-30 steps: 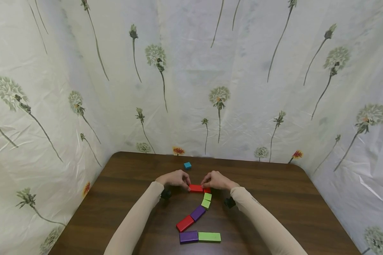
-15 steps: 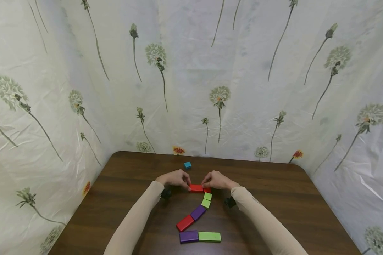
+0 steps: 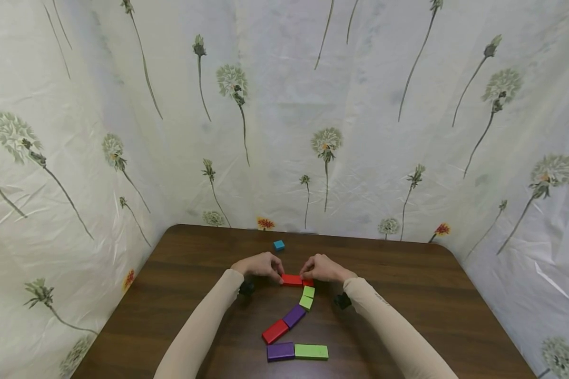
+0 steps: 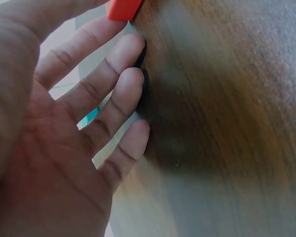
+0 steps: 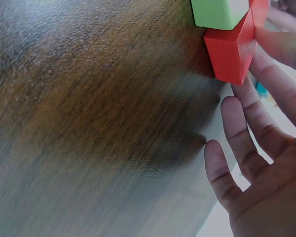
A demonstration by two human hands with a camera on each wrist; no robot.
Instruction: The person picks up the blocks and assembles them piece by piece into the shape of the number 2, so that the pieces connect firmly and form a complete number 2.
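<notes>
A long red block lies crosswise at the far end of a winding row, with a small red block against its right end. My left hand pinches the long block's left end between thumb and index finger; its other fingers stretch out over the table in the left wrist view. My right hand holds the small red block, thumb on top and index finger at the back, close to where the two red blocks meet. Two small green blocks follow toward me, the farther one against the small red block.
Nearer me, a purple block and a red block continue the row at a slant. Closest lie another purple block and a long green block, end to end. A small blue block sits behind my hands, before the flowered curtain.
</notes>
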